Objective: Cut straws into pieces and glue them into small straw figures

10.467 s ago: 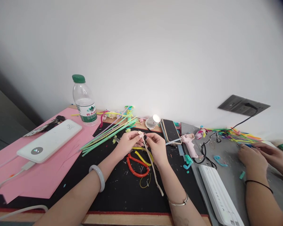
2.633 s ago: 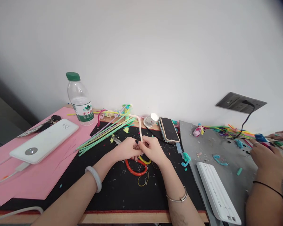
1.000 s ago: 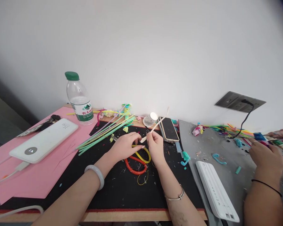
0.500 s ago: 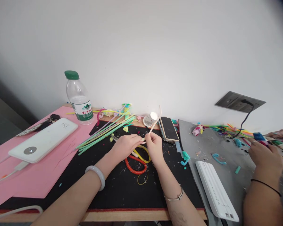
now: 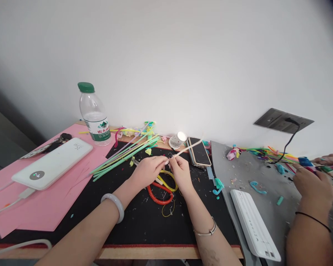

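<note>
My left hand (image 5: 149, 170) and my right hand (image 5: 180, 173) meet above the black mat (image 5: 144, 229), fingertips almost touching. Between them they pinch a cream pipe cleaner (image 5: 187, 148), whose free end rises to the right past the phone. A small pinkish bit shows at the fingertips, too small to make out. Below my hands lie scissors with red and yellow handle loops (image 5: 162, 197); my hands hide their blades. A thin rubber band (image 5: 168, 211) rests just in front of them. Left of my hands is a bundle of green, yellow and purple pipe cleaners (image 5: 124, 159).
A water bottle (image 5: 97, 118) and a white power bank (image 5: 52, 164) stand on pink paper (image 5: 44, 207). Behind my hands are a paper cup (image 5: 178, 140) and a phone (image 5: 200, 152). At right, another person's hand (image 5: 313, 181) works near a second power bank (image 5: 254, 225).
The free end of the cream pipe cleaner has swung down to the right, from nearly upright to a low slant. My hands stay in about the same place.
</note>
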A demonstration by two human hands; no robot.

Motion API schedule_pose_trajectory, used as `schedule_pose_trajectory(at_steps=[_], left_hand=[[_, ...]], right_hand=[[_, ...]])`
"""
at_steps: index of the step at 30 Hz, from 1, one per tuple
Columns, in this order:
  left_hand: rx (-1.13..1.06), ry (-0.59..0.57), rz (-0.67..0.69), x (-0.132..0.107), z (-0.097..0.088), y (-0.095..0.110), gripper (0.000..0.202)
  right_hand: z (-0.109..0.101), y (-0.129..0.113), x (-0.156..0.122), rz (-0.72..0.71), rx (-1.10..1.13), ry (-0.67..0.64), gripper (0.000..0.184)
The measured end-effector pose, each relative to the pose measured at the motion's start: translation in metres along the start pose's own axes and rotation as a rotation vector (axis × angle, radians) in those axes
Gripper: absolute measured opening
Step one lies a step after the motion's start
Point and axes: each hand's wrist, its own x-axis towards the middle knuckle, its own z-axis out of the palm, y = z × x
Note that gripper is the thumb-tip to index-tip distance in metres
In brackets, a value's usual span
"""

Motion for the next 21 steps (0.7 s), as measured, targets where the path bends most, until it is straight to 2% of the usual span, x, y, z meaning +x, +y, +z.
schedule_pose_trajectory(at_steps=[3, 7, 10, 12, 17, 21], left_hand=[[-0.046, 0.125, -0.144, 0.001, -0.001, -0.005, 0.025], [-0.250, 0.332, -0.350, 0.003, -0.002, -0.015, 0.025], [-0.340, 0.420, -0.390, 0.006, -0.002, -0.018, 0.028], [-0.359, 0.449, -0.389, 0.006, -0.002, -0.019, 0.029], [-0.380, 0.500, -0.410, 0.007, -0.003, -0.020, 0.027], [-0.396, 0.556, -0.433, 0.007, -0.007, -0.021, 0.023]], right_hand=[[-0.002, -0.005, 0.000, -0.055, -0.186, -0.103, 0.035], [-0.007, -0.018, -0.005, -0.017, -0.473, -0.385, 0.020], [-0.009, -0.026, -0.010, -0.020, -0.648, -0.520, 0.031], [-0.008, -0.030, -0.014, -0.040, -0.732, -0.555, 0.036], [-0.003, -0.034, -0.021, -0.025, -0.920, -0.590, 0.034], [-0.006, -0.035, -0.023, 0.012, -0.859, -0.572, 0.032]])
